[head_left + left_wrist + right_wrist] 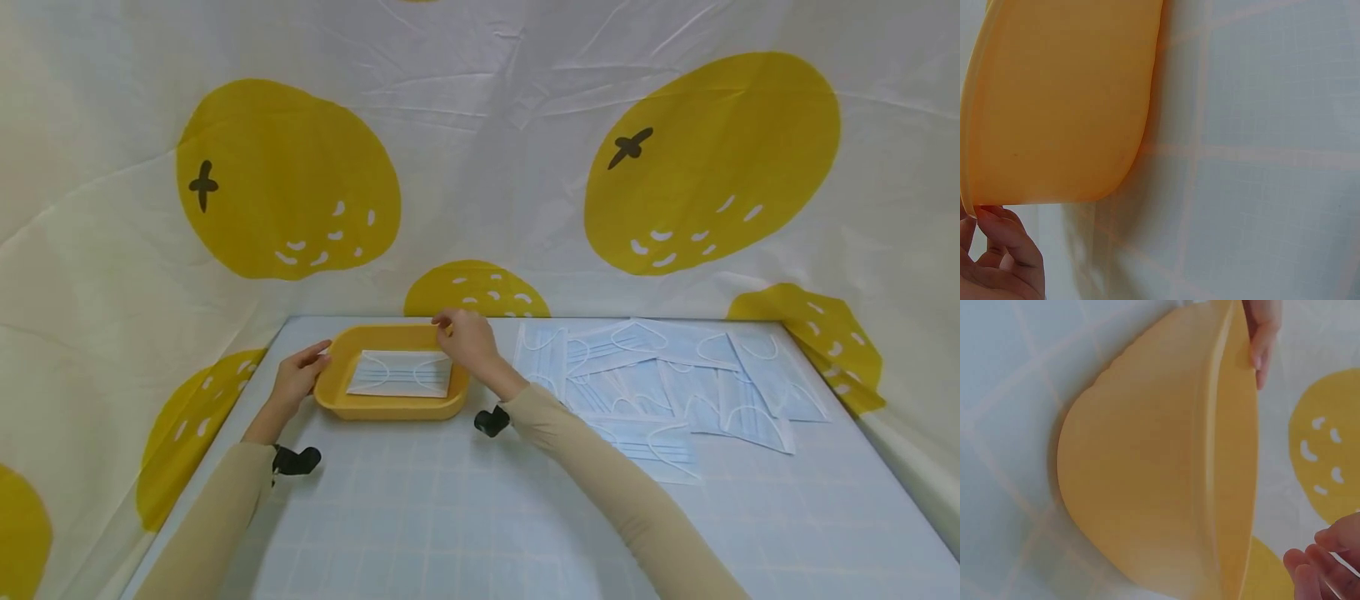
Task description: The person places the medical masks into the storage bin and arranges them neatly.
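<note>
A yellow plastic tray [397, 412] stands on the table's far left part. Inside it lies a pale blue pleated face mask [401, 380] with white ear loops. My left hand [292, 380] is at the tray's left end, and in the left wrist view its thumb and fingers [1015, 240] pinch the rim. My right hand [471, 343] hovers over the tray's far right corner. In the right wrist view its loosely bent fingers [1313, 565] are apart from the tray wall [1141, 450] and hold nothing.
Several overlapping face masks [622, 387] are spread on the table [420, 517] to the right of the tray, partly behind my right forearm. A white curtain [487, 183] with yellow fruit prints hangs along the table's back and sides. Dark wrist devices [298, 461] sit at both cuffs.
</note>
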Motion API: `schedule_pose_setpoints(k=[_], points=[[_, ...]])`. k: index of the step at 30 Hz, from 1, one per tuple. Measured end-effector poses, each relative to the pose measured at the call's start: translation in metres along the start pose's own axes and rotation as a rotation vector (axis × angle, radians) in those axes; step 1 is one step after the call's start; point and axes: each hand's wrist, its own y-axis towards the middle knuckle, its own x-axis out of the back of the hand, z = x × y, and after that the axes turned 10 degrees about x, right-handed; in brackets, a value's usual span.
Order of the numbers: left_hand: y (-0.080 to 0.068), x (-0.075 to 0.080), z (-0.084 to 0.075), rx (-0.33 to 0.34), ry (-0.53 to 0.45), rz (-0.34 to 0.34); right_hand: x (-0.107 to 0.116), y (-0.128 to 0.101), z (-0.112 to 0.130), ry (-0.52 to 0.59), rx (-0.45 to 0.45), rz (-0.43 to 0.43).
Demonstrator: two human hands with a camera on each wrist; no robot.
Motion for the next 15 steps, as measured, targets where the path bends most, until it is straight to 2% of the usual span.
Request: schedule_pose_setpoints(k=[10, 15], points=[[-0.004, 0.004, 0.001, -0.061, -0.003, 0.026, 0.022, -0.008, -0.009, 0.009, 0.008, -0.077], [-0.003, 0.004, 0.001, -0.048, 0.000, 0.029, 0.034, -0.013, -0.018, 0.018, 0.019, -0.114]])
